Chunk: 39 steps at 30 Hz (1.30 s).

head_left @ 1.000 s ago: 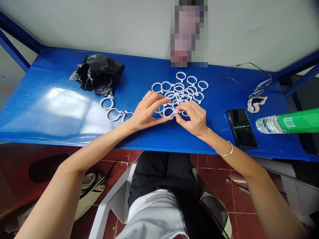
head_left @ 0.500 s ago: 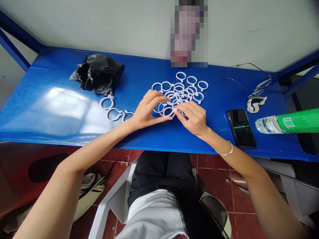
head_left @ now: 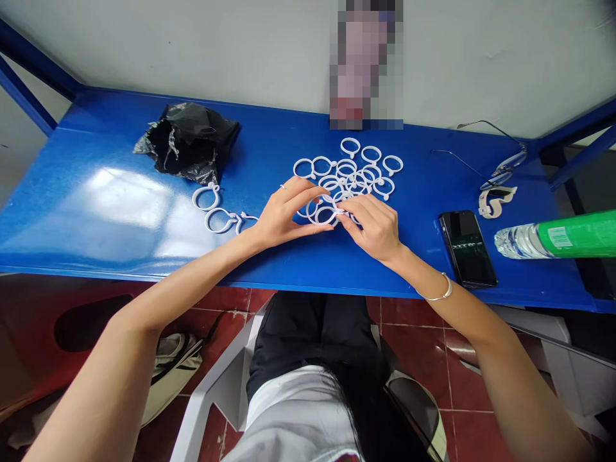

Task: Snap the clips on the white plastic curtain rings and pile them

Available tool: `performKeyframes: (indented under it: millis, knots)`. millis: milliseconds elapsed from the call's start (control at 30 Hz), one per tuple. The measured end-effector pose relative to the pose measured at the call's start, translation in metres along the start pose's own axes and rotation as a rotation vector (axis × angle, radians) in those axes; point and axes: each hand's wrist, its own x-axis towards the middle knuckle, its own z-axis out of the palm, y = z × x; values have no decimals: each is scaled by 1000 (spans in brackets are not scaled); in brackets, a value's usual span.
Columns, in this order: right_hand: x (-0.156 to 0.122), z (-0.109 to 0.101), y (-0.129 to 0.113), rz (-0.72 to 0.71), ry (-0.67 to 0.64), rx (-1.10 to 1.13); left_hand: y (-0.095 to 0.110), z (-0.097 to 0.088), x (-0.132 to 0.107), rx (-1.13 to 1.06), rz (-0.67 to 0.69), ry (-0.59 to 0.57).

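Observation:
Several white plastic rings lie in a loose pile at the middle of the blue table. My left hand and my right hand meet at the near edge of the pile. Both pinch the same white ring between thumb and fingers, just above the tabletop. A few more linked white rings lie apart to the left of my left hand.
A crumpled black plastic bag sits at the back left. On the right are a black phone, a lying water bottle with a green label, a pair of glasses and a small white clip. The wall closes the back.
My left fingers have curled in a little over the ring. Both hands stay at the same spot by the pile.

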Motion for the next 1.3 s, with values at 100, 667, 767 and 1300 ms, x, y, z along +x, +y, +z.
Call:
performKeyframes:
  millis: [100, 667, 767, 1300]
  knots:
    - [-1, 1, 0, -30, -14, 15, -3, 1, -1, 21, 16, -5]
    - [1, -2, 4, -97, -9, 64, 2, 2, -1, -32, 72, 48]
    - [1, -2, 6, -95, -65, 74, 2, 2, -1, -42, 49, 24]
    - [1, -5, 9, -180, -70, 70, 5, -2, 1, -106, 60, -1]
